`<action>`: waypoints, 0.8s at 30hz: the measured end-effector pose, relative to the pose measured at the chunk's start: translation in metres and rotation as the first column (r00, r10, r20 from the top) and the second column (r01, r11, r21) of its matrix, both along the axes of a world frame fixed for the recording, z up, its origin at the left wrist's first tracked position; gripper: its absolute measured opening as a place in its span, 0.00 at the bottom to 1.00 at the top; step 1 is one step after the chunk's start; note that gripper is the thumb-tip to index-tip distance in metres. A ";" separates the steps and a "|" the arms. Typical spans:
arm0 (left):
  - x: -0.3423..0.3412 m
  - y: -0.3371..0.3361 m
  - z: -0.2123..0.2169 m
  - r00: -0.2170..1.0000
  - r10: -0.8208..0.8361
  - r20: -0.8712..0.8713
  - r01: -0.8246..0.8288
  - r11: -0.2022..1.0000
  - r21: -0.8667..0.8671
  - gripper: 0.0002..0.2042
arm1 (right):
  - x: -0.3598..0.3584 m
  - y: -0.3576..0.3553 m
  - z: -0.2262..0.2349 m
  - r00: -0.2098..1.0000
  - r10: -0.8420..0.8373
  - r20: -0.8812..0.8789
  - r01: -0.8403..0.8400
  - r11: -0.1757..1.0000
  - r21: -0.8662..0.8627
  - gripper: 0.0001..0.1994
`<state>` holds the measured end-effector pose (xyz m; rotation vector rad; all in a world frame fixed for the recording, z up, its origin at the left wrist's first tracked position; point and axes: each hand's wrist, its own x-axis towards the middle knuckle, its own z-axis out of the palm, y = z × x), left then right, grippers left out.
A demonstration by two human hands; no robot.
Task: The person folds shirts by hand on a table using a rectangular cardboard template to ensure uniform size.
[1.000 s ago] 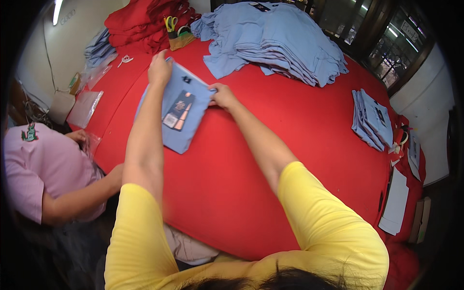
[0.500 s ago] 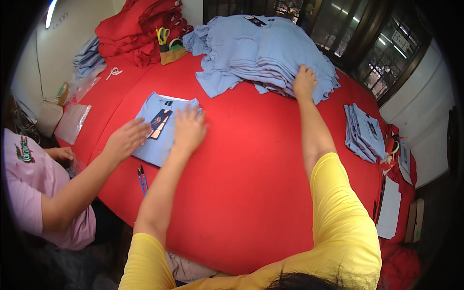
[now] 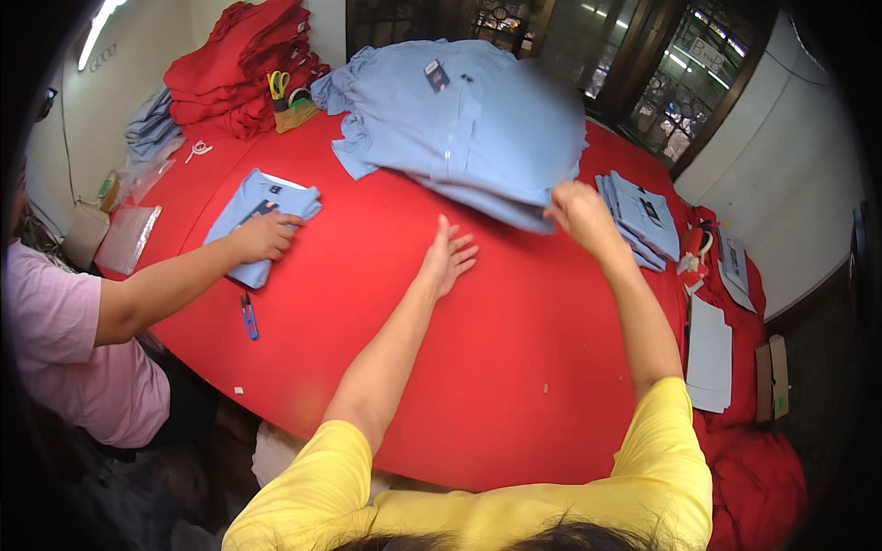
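Note:
My right hand point(image 3: 582, 219) grips the near right corner of a light blue shirt point(image 3: 501, 138), the top one of a pile at the far middle of the table. That corner is lifted and blurred by motion. Over the red cloth, short of the pile, my left hand point(image 3: 448, 258) is held with its fingers apart and nothing in it. A folded light blue shirt point(image 3: 241, 203) with a dark tag lies at the left. A co-worker's hand point(image 3: 266, 236) rests on it.
Blue thread snips point(image 3: 249, 317) lie below the folded shirt. Folded blue shirts point(image 3: 643, 216) are stacked at the right, near white card sheets point(image 3: 708, 354). Red garments point(image 3: 241, 73) are heaped at the far left, beside a holder with yellow scissors point(image 3: 278, 85). Red cloth point(image 3: 496, 367) covers the table.
My left hand has left the folded shirt and moved right. My right hand has pulled the top shirt's corner up and nearer. The co-worker's hand now lies on the folded shirt.

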<state>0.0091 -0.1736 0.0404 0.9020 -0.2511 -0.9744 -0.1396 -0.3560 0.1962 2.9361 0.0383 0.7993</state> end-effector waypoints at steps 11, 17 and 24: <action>-0.004 0.046 -0.028 0.709 0.698 0.103 -0.703 0.685 0.191 0.17 | -0.294 0.130 -0.020 0.980 -0.186 -0.063 0.167 0.619 0.768 0.03; -0.071 0.149 0.063 0.879 0.418 0.231 -0.422 0.906 -0.033 0.14 | -0.388 0.108 0.003 0.975 0.040 0.221 -0.224 0.102 0.969 0.04; 0.006 0.151 0.162 0.655 0.495 0.571 -0.463 0.860 -0.214 0.10 | -0.332 0.043 0.021 0.853 -0.425 0.303 0.171 0.776 0.607 0.03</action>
